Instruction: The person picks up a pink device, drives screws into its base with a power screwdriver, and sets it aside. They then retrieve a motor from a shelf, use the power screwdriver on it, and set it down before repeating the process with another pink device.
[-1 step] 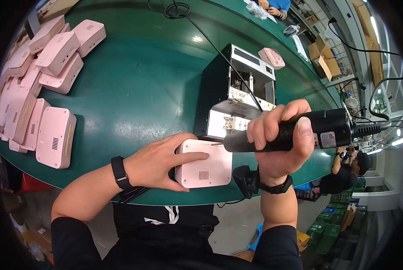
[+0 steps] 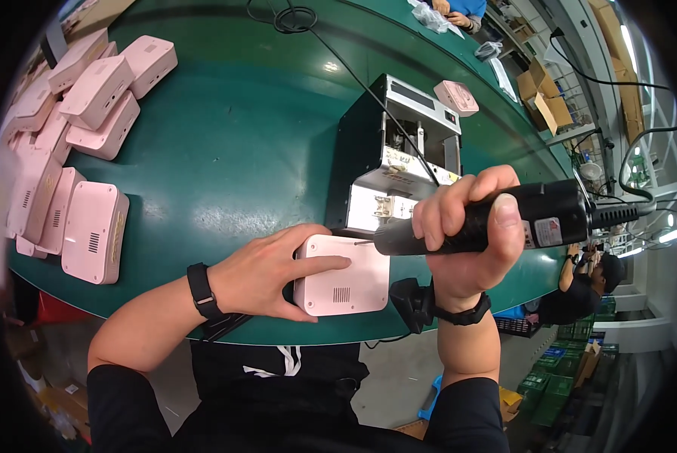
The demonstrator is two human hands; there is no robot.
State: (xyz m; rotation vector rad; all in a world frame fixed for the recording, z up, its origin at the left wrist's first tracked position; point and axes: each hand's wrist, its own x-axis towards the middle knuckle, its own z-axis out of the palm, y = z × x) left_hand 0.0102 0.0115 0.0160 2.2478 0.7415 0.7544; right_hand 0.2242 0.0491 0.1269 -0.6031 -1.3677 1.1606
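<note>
A pale pink plastic case (image 2: pixel 365 281) with rounded corners and a slotted vent lies on the green table (image 2: pixel 225 166) near its front edge. My left hand (image 2: pixel 257 273) grips its left side, thumb along the near edge and index finger stretched over the top. In my right hand (image 2: pixel 470 230) is a black corded electric screwdriver (image 2: pixel 557 211), held almost level with its thin bit pointing left. The bit's end is over the case's far right part; whether it touches a screw is too small to tell. Behind the case stands a black box-shaped screw feeder (image 2: pixel 357 143).
Several similar pink cases (image 2: pixel 93 234) are piled at the left. Another pink piece (image 2: pixel 457 98) lies beyond the feeder. A black cable (image 2: pixel 346 64) crosses above the table. Other people (image 2: pixel 580 287) work at the right and far side. Cardboard boxes (image 2: pixel 546 98) stand at the far right.
</note>
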